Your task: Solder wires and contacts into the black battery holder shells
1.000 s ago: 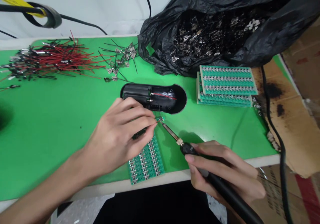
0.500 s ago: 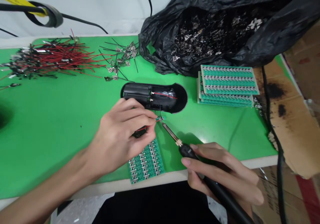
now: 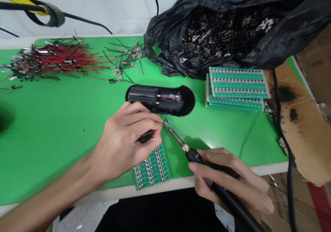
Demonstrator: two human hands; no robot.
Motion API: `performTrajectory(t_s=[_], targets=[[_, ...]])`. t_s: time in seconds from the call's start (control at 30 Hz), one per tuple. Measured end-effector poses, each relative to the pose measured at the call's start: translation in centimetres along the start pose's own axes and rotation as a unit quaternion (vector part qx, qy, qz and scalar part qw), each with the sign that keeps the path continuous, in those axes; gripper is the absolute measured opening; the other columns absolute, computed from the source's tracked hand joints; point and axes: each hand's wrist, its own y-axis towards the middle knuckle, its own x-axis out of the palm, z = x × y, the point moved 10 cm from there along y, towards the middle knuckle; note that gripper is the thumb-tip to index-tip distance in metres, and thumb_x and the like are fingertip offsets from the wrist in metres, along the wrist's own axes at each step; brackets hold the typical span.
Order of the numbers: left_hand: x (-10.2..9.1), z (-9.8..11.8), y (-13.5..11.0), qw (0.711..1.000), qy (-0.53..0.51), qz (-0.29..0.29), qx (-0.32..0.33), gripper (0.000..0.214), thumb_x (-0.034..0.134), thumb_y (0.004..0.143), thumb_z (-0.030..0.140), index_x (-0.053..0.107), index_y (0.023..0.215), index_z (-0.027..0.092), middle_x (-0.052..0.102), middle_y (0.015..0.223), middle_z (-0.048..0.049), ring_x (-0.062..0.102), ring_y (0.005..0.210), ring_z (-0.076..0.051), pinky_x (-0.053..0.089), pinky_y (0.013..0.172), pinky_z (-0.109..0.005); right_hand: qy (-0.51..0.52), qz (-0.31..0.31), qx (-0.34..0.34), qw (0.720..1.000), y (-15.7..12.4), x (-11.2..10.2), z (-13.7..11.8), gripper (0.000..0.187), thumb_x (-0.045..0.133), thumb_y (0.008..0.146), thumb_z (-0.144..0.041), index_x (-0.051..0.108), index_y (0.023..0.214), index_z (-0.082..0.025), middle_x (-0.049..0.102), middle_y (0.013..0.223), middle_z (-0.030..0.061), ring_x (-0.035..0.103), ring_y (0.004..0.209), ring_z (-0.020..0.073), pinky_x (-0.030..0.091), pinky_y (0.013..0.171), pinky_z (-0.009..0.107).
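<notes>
My left hand [image 3: 129,139] pinches a thin red wire [image 3: 152,132] whose end meets a tiny green board [image 3: 166,122] just in front of an open black plastic housing [image 3: 160,100]. My right hand [image 3: 230,180] grips a black soldering iron [image 3: 204,163] like a pen. The iron's metal tip touches the tiny board at the wire's end. Under my left hand lies a green panel of small circuit boards [image 3: 151,166] near the table's front edge.
A stack of green circuit board panels [image 3: 236,87] sits right of the housing. Behind it a black plastic bag [image 3: 232,28] holds many small metal parts. A pile of red and black wires [image 3: 51,58] lies at the far left. Scorched cardboard [image 3: 297,121] covers the right edge.
Hardly anything has moved. My hands and the iron keep their places at the small board; the view has shifted slightly.
</notes>
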Motion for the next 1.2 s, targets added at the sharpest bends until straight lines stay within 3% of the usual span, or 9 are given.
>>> performTrajectory(t_s=[0.13,0.4,0.7,1.2], targets=[[0.0,0.1,-0.1,1.000,0.006,-0.006,-0.001,0.012,0.076,0.096,0.011,0.072,0.093,0.022,0.087,0.102,0.0009,0.077,0.090,-0.019,0.061,0.084,-0.041,0.006,0.056,0.020,0.998,0.0,-0.6,0.1,0.034,0.075,0.090,0.004,0.085,0.109,-0.022,0.077,0.101,0.0043,0.081,0.082,0.0162,0.072,0.072,0.028],[0.1,0.5,0.1,0.999,0.026,-0.011,0.015,0.013,0.075,0.096,0.010,0.072,0.095,0.023,0.087,0.102,0.0009,0.077,0.088,-0.020,0.058,0.079,-0.041,0.029,0.027,0.048,0.998,0.7,-0.6,0.5,0.035,0.077,0.088,0.002,0.086,0.109,-0.024,0.081,0.099,0.0022,0.084,0.080,0.0167,0.074,0.073,0.027],[-0.1,1.2,0.1,0.998,0.041,0.007,0.052,0.013,0.078,0.093,0.008,0.074,0.098,0.020,0.086,0.099,-0.0028,0.075,0.087,-0.021,0.059,0.078,-0.040,0.042,0.012,0.038,0.998,1.4,-0.9,0.5,0.028,0.079,0.090,-0.002,0.084,0.111,-0.020,0.082,0.099,0.0025,0.084,0.081,0.0142,0.073,0.077,0.023],[0.0,1.4,0.2,0.995,0.031,0.009,0.099,0.012,0.080,0.093,0.005,0.073,0.099,0.013,0.084,0.099,-0.0053,0.071,0.085,-0.019,0.063,0.082,-0.037,0.045,0.007,0.031,0.998,0.9,-0.7,0.6,0.032,0.078,0.089,0.000,0.084,0.114,-0.019,0.081,0.101,0.0026,0.083,0.084,0.0145,0.072,0.080,0.025]])
